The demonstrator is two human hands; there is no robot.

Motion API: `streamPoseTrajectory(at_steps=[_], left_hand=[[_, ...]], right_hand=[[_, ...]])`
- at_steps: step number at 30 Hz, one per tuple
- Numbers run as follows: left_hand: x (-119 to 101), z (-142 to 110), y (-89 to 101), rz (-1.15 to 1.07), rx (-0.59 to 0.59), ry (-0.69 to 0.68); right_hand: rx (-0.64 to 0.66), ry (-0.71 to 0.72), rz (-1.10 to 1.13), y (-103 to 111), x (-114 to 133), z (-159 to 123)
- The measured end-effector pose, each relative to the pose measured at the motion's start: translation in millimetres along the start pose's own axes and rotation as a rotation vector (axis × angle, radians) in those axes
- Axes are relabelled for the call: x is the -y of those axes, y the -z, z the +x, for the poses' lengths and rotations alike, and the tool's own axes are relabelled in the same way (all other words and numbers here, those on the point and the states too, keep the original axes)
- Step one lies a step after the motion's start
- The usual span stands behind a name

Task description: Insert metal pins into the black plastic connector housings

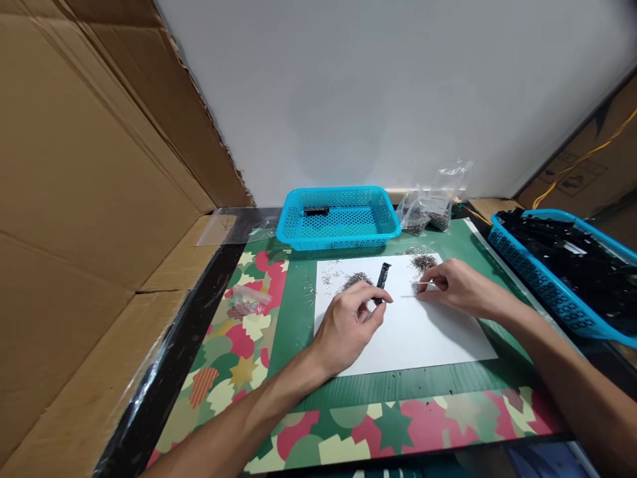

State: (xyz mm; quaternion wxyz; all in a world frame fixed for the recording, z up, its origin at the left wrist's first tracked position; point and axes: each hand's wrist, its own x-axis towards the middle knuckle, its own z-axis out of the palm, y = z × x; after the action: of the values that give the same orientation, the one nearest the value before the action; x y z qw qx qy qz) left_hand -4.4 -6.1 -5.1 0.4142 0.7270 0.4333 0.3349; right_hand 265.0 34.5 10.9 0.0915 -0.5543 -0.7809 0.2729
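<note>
My left hand [354, 322] pinches a small black plastic part [383, 275], held upright over the white paper [398, 338]. To the right, my right hand [450, 285] is closed on a thin light-coloured stick or tool [426, 283], whose kind I cannot make out; it points left, low over the paper. One pile of tiny metal pieces [358, 279] lies just behind my left hand. Another pile of tiny metal pieces [423, 261] sits behind my right fingertips.
A blue basket [343, 243] at the back holds one black part [316, 211]. On the right, a second blue basket [542, 289] is heaped with black parts [572, 259]. Plastic bags of small pieces [438, 216] stand behind. A small clear bag [250, 299] lies left; cardboard [99, 166] walls that side.
</note>
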Motion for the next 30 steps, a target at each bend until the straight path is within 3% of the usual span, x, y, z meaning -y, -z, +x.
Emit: streamPoseTrajectory(at_steps=[10,14,18,24,30], left_hand=[[-1.6,0.3,0.7,0.001,0.01,0.004],[-2.5,0.9,0.9,0.003,0.008,0.004],[-4.3,0.7,1.2,0.006,0.004,-0.009],[-3.3,-0.3,0.4,0.005,0.005,-0.008],[-3.4,-0.6,0.4,0.014,-0.014,-0.015]], right_hand=[[0.049,0.016,-0.062,3.1,-6.1,-2.9],[0.053,0.041,0.02,3.5,-5.4,-4.7],[-0.044,0.098,0.038,1.6,-4.3,-5.5],[-0.193,0.169,-0.252,-12.4,-10.5,-1.1],[-0.299,0.296,-0.026,-18.6,-1.4,-5.7]])
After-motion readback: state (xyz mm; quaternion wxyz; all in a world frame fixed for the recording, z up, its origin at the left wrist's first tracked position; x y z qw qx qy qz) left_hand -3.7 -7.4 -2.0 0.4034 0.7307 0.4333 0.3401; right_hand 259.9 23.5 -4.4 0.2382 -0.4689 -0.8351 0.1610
